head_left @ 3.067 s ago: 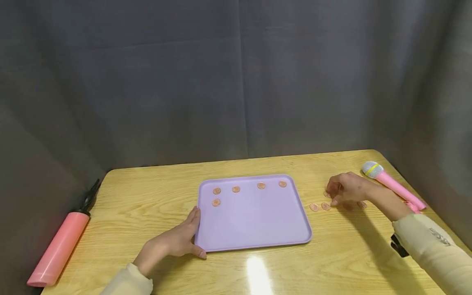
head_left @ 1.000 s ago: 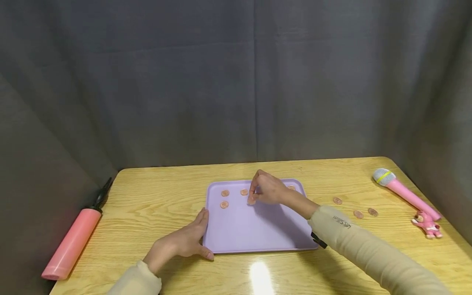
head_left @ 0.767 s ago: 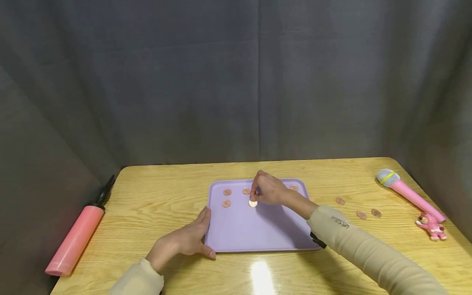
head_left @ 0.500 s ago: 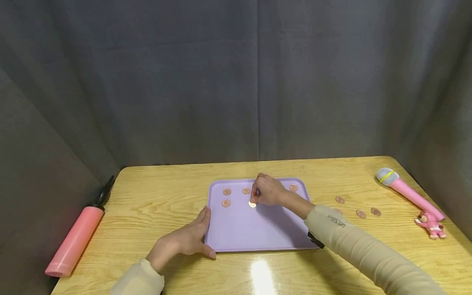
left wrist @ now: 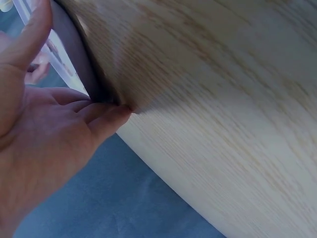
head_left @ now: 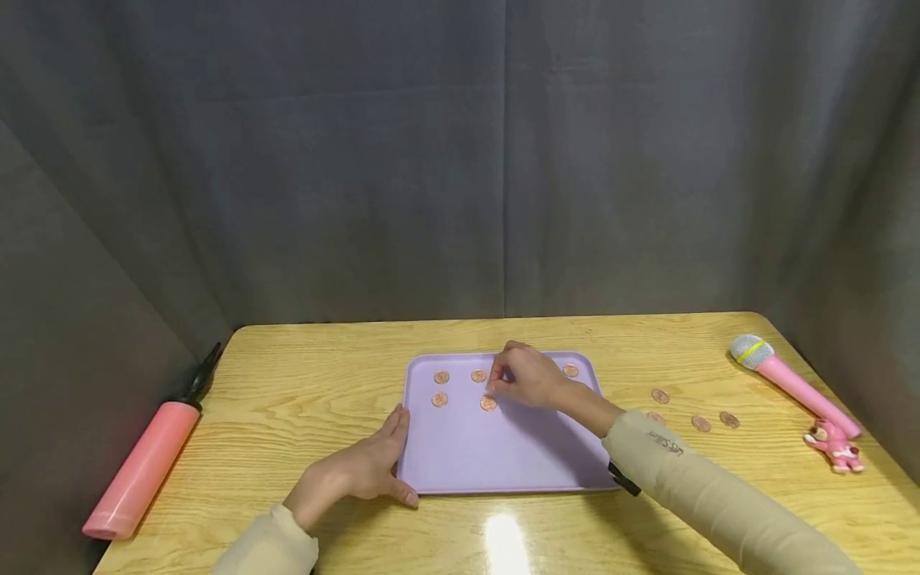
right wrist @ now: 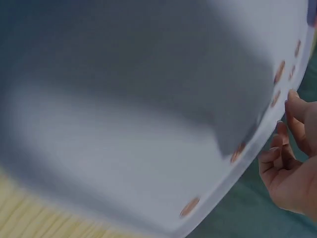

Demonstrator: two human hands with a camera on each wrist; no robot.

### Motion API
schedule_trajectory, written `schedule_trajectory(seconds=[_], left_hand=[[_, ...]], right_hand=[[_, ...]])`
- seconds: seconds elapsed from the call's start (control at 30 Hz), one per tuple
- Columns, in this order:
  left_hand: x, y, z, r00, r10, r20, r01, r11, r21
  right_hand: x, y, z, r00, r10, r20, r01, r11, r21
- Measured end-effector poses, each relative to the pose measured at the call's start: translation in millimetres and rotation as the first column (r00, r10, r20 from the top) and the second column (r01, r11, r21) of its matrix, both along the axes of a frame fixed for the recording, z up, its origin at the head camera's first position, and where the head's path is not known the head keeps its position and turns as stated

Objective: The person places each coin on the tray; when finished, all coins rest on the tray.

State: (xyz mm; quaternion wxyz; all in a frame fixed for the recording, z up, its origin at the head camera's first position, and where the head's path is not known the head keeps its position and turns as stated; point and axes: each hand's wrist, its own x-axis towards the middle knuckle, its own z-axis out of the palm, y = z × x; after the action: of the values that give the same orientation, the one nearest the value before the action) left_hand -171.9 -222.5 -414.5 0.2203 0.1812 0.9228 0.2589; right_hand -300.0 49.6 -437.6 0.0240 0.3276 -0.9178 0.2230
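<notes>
A lavender tray (head_left: 460,455) lies on the wooden table, with several copper-coloured coins on it. My left hand (head_left: 362,465) rests against its near left corner, thumb along the front edge and fingers along the left side; the left wrist view shows those fingers (left wrist: 106,119) at the tray's outer wall. Over the tray, my right hand (head_left: 528,377) is just behind a coin (head_left: 489,403) in the second row, fingertips right above it. That coin lies right of another coin (head_left: 439,399). Part of the back row is hidden behind the right hand. In the right wrist view, the right hand's fingers (right wrist: 277,151) are bent and hold nothing.
Several loose coins (head_left: 700,423) lie on the table (head_left: 323,383) right of the tray. Farther right are a pink toy microphone (head_left: 798,383) and a pink bear figure (head_left: 834,446). A pink hand pump (head_left: 144,471) lies at the left edge. Dark curtains (head_left: 359,160) surround the table.
My right hand has moved left from the loose coins to the tray, set a coin in the second row and let it go. The left hand stays at the tray's corner.
</notes>
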Motion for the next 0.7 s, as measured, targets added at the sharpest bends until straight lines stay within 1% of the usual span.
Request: schedule_trajectory(seconds=[0.07, 0.13, 0.2, 0.3, 0.4, 0.5, 0.6, 0.7], left_hand=[[-0.8, 1, 0.3, 1.0, -0.005, 0.001, 0.005, 1.0, -0.001], [-0.9, 1, 0.2, 1.0, -0.009, 0.004, 0.009, 1.0, -0.001], [-0.8, 0, -0.1, 1.0, -0.008, 0.002, 0.008, 1.0, -0.003], [0.3, -6, 0.2, 1.0, 0.0, -0.005, 0.0, 1.0, -0.006], [0.4, -9, 0.7, 1.0, 0.006, -0.012, -0.006, 1.0, -0.005], [-0.5, -12, 0.2, 1.0, 0.014, -0.016, -0.014, 1.0, -0.005], [-1.7, -15, 0.5, 0.999, 0.027, -0.02, -0.028, 1.0, -0.013], [-3.0, -17, 1.0, 0.999, 0.039, -0.017, -0.039, 0.999, -0.02]], right_hand=[[-0.9, 14, 4.3, 0.999, -0.039, -0.004, 0.039, 0.999, -0.038], [-3.4, 33, 9.0, 0.997, -0.073, 0.012, 0.074, 0.995, -0.074], [-6.8, 55, 15.3, 0.995, -0.098, 0.034, 0.101, 0.99, -0.097], [-15.4, 94, 20.5, 0.991, -0.12, 0.061, 0.127, 0.986, -0.111], [-20.6, 138, 22.3, 0.984, -0.164, 0.073, 0.17, 0.982, -0.082], [-21.0, 177, 20.6, 0.971, -0.222, 0.083, 0.224, 0.974, -0.015], [-19.4, 204, 15.8, 0.963, -0.256, 0.087, 0.252, 0.966, 0.052], [-17.4, 220, 9.0, 0.958, -0.263, 0.112, 0.255, 0.963, 0.082]])
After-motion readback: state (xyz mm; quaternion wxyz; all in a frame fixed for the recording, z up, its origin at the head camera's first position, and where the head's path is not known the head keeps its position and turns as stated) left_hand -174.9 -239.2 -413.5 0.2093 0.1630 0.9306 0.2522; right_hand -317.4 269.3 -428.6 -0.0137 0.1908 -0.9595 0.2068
